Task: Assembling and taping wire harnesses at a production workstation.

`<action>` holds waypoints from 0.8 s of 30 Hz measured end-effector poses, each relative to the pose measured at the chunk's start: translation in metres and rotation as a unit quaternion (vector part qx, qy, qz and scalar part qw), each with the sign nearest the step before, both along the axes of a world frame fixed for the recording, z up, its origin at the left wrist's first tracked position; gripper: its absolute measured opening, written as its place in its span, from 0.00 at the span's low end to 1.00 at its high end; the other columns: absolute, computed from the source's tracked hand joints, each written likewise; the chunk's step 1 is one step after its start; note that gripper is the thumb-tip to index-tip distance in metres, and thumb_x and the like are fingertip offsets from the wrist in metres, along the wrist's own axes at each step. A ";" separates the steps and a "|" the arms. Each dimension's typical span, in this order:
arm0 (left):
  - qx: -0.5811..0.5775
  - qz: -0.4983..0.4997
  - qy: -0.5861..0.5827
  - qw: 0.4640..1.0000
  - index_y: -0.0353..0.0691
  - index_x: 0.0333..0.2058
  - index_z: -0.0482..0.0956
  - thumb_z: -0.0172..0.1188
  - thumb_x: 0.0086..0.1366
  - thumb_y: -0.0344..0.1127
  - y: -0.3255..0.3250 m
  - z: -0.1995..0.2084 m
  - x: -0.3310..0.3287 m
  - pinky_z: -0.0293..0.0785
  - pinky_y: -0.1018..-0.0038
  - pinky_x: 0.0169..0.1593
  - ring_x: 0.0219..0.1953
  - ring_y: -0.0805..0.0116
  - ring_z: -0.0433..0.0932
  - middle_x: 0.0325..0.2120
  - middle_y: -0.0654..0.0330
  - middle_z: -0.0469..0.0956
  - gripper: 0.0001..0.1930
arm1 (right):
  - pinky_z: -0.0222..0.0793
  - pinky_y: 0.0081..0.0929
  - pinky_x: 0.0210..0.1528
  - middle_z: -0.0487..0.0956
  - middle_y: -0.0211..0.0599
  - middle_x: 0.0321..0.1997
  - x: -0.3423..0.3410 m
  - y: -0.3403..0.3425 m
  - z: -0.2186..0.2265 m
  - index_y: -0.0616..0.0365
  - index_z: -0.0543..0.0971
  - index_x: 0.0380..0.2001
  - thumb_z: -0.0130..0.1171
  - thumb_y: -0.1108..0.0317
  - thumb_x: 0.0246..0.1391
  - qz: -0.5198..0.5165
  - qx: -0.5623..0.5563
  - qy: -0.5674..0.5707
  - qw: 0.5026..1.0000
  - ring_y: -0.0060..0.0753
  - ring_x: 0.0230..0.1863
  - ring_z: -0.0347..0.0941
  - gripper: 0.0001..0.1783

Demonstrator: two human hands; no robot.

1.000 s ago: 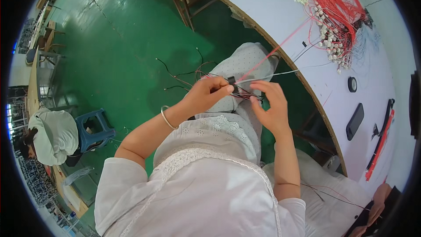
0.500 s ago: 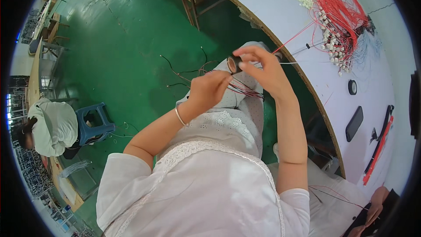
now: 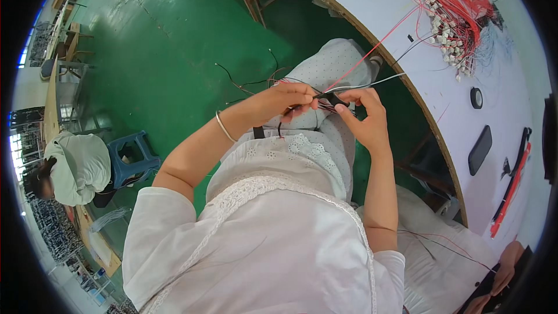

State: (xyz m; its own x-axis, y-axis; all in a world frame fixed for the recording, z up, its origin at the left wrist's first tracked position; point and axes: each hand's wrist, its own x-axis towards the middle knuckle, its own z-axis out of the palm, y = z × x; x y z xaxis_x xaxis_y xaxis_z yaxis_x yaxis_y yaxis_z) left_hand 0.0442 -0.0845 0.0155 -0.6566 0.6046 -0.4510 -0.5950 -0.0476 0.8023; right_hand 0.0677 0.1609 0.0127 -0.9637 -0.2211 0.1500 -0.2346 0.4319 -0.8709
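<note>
Over my white dotted trousers point(image 3: 334, 61), my left hand point(image 3: 290, 102) pinches thin red, white and black wires point(image 3: 326, 91), my right hand point(image 3: 367, 116) a black tape roll point(image 3: 335, 99); glossy green floor point(image 3: 168, 52) borders the white table point(image 3: 444, 128).

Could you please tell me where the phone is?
In the head view, the black phone lies at right on the white table, below the black tape roll and left of the red and black strips.

Note a black rectangular phone point(image 3: 480, 150) on the white table point(image 3: 459, 131); at left, a blue plastic stool point(image 3: 135, 170) on the glossy green floor point(image 3: 168, 64), beside a person point(image 3: 81, 168) in pale clothing.
</note>
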 end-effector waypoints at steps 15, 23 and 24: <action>-0.418 0.152 0.755 0.482 0.48 0.26 0.77 0.68 0.55 0.36 0.015 -0.014 0.021 0.69 0.78 0.24 0.24 0.76 0.73 0.23 0.70 0.69 0.07 | 0.70 0.34 0.42 0.81 0.37 0.26 -0.058 -0.054 0.045 0.55 0.84 0.33 0.62 0.63 0.55 0.054 0.218 0.261 0.939 0.41 0.31 0.75 0.09; -0.437 0.123 0.755 0.472 0.47 0.26 0.77 0.66 0.56 0.35 0.012 -0.010 0.020 0.70 0.78 0.25 0.24 0.75 0.72 0.21 0.68 0.68 0.06 | 0.71 0.30 0.39 0.81 0.34 0.25 -0.093 -0.071 0.035 0.55 0.82 0.37 0.59 0.65 0.55 0.196 0.163 -0.111 0.961 0.34 0.31 0.78 0.09; -0.410 0.157 0.708 0.553 0.46 0.27 0.79 0.65 0.58 0.35 0.016 -0.013 0.024 0.69 0.78 0.25 0.22 0.76 0.71 0.20 0.67 0.68 0.04 | 0.71 0.30 0.39 0.81 0.34 0.25 -0.093 -0.068 0.036 0.55 0.82 0.37 0.59 0.65 0.55 0.195 0.165 -0.111 0.961 0.34 0.31 0.78 0.09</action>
State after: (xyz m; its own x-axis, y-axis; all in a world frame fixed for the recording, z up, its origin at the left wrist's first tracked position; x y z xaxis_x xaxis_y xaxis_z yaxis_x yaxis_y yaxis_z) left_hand 0.0680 -0.0684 0.0029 -0.7172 0.3341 0.6115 0.5922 0.7547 0.2823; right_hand -0.0250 0.0927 0.0489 -0.7984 -0.5714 -0.1900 -0.2580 0.6097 -0.7494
